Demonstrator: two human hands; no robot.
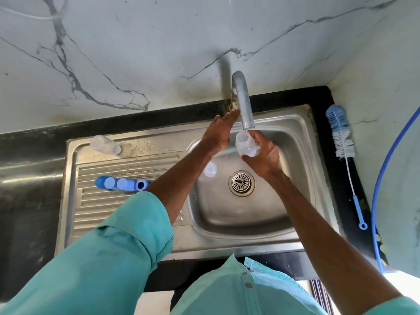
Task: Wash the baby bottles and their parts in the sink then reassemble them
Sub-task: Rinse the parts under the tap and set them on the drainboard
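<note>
The right hand [264,155] is gripping a clear plastic baby bottle [245,144], fingers wrapped round it, mouth tilted up under the curved steel tap spout [244,103], apparently to catch rinse water. The left hand [218,133] is reaching, fingers extended and holding nothing, toward the tap's base, probably for the valve. A second clear bottle [105,144] and blue caps [122,183] are lying on the steel drainboard [95,208], likely draining.

Illumination is soft, even daylight. Overexposed white patches sit at the lower right corner of my view. The steel sink [295,123] shows mild glare along its rim and basin wall. My arms cast only faint shadows. Wide-angle distortion bends the tabletop [29,142] edges. Detail is slightly soft throughout.
</note>
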